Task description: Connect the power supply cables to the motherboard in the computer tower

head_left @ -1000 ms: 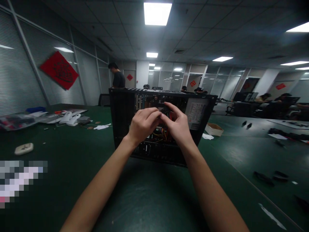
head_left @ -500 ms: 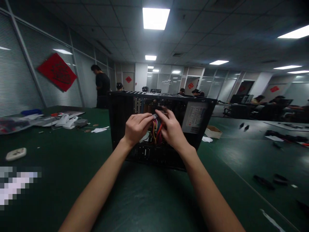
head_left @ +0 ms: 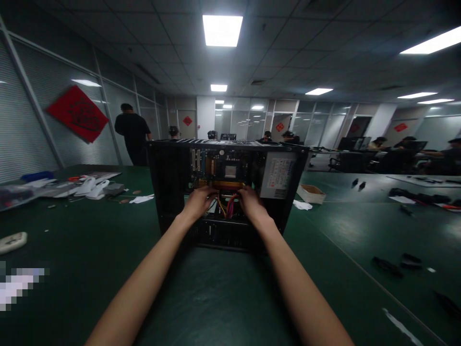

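Observation:
An open black computer case [head_left: 155,192] stands upright on the table in front of me. Inside it are a motherboard [head_left: 230,171] and, at the right, a power supply [head_left: 278,175] with a white label. A bundle of coloured power cables [head_left: 226,209], yellow, red and purple, hangs low in the case. My left hand [head_left: 199,203] is closed at the bundle's upper left, fingers curled. My right hand [head_left: 252,204] is closed on its upper right, slightly blurred. The cable ends between my fingertips are mostly hidden.
On the green table [head_left: 216,288], white papers, bags and a grey box [head_left: 114,189] lie left. A small open carton [head_left: 311,194] stands just right of the case. Black parts [head_left: 387,266] lie farther right. A person [head_left: 132,132] stands behind at the left; others sit beyond.
Both hands have moved down from in front of the motherboard, and their fingertips have come apart. The cable bundle's upper end is lower, leaving the motherboard in view. The standing person has turned.

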A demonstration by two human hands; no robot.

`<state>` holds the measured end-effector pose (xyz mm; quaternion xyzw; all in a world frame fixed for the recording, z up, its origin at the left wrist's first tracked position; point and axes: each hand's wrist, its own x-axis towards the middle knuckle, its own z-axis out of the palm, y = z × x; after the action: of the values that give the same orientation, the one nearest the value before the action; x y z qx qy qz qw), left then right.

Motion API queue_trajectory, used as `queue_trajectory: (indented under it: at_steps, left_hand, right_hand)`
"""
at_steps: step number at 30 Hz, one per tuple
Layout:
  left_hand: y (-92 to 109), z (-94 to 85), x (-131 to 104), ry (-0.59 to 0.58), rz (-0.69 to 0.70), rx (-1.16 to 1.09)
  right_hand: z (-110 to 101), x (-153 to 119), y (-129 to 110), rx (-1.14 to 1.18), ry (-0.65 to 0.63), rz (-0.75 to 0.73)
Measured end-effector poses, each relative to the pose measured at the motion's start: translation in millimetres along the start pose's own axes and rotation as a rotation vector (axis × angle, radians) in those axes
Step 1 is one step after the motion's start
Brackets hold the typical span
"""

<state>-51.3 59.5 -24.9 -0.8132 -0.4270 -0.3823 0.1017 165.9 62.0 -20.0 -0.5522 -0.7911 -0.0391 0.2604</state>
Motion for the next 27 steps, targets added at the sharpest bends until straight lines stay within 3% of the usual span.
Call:
queue_trajectory:
  at_steps: [8, 14, 27]
  left_hand:
    - [-4.8, 16.9, 25.5, -0.227, 0.074, 0.004]
    - [-14.4, 30.9, 30.5, -0.268, 0.000, 0.030]
    - [-14.2, 26.4, 35.3, -0.359, 0.058, 0.103]
  right_hand:
    - [10.4, -1.2, 4.7, 0.019, -0.016, -0.033]
    - [21.5, 2.5, 11.8, 0.031, 0.010, -0.022]
    - [19.9, 0.8, 9.7, 0.049, -0.033, -0.021]
